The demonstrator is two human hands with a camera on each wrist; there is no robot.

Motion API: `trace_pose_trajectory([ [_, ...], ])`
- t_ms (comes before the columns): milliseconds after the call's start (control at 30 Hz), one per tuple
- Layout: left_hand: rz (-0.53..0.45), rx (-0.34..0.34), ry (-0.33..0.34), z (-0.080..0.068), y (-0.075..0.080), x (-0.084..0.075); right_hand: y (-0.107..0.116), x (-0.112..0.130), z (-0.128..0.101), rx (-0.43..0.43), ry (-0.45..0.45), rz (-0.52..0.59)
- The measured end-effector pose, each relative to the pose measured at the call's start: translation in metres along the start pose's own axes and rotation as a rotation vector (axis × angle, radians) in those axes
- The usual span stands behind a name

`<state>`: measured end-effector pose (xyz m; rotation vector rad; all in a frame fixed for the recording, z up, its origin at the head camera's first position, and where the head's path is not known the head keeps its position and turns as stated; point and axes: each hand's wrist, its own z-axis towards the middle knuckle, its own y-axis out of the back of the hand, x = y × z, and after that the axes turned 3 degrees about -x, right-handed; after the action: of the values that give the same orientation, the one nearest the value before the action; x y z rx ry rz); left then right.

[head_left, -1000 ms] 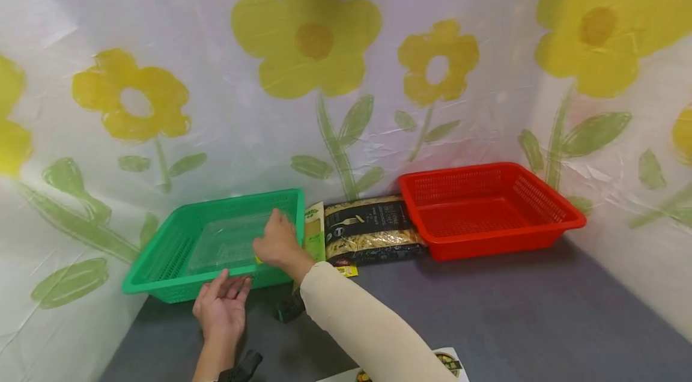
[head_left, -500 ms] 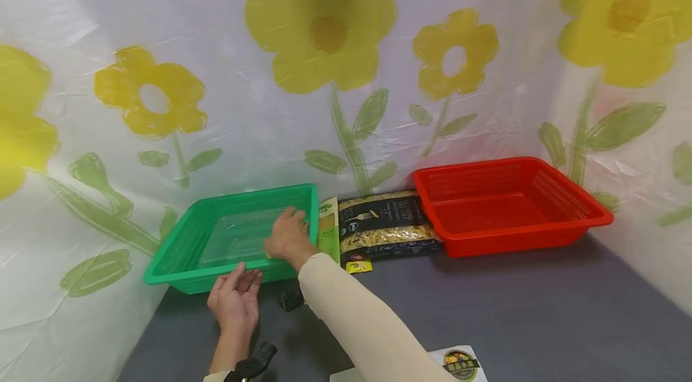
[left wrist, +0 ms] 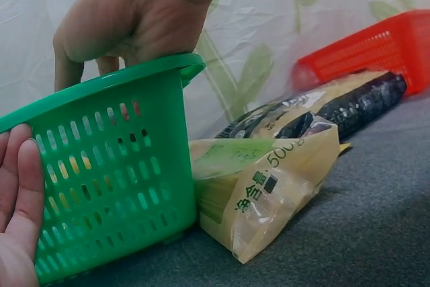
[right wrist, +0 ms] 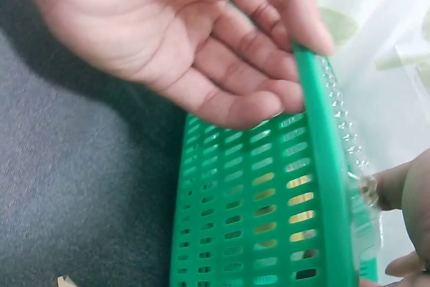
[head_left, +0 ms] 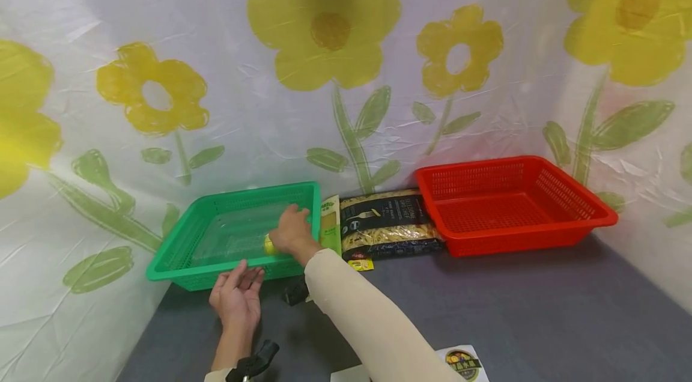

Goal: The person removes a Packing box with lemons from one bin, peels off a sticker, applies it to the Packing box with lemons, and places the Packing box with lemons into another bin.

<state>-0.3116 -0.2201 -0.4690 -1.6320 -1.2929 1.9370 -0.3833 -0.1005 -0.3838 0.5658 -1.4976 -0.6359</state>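
My left hand (head_left: pixel 238 298) is at the front rim of the green basket (head_left: pixel 194 280). In the right wrist view its thumb lies on the rim and its other fingers bear on the slotted outer wall. My right hand (head_left: pixel 294 229) reaches over that rim, near the right end, fingers down inside. A clear plastic container (head_left: pixel 232 235) lies in the basket. One right finger meets its bumpy clear edge (right wrist: pixel 356 146) in the right wrist view. Beside that hand shows a small yellow thing (head_left: pixel 269 245). Most right fingertips are hidden, so I cannot tell what they hold.
Right of the green basket lie a green-and-tan bag (head_left: pixel 330 226), a black pasta packet (head_left: pixel 386 220) and a small yellow packet (head_left: pixel 360 264). A red basket (head_left: pixel 513 238) stands farther right. At the near edge is a white box with a round label (head_left: pixel 465 361).
My right hand has shifted slightly within the basket, and more of the yellow thing shows beside it. The left hand stays at the rim. The head view has swung left.
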Motion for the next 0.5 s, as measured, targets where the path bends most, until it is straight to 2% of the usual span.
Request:
trace_pose_trajectory([
  [133, -0.016, 0.004, 0.014, -0.001, -0.002, 0.0, 0.004, -0.001, 0.0, -0.032, 0.001, 0.117],
  [300, -0.05, 0.024, 0.048, -0.001, -0.004, 0.0, 0.008, -0.009, -0.001, -0.111, 0.02, 0.301],
  [500, -0.063, 0.028, 0.039, -0.003, 0.0, 0.0, 0.009, -0.015, 0.001, -0.115, 0.022, 0.511],
])
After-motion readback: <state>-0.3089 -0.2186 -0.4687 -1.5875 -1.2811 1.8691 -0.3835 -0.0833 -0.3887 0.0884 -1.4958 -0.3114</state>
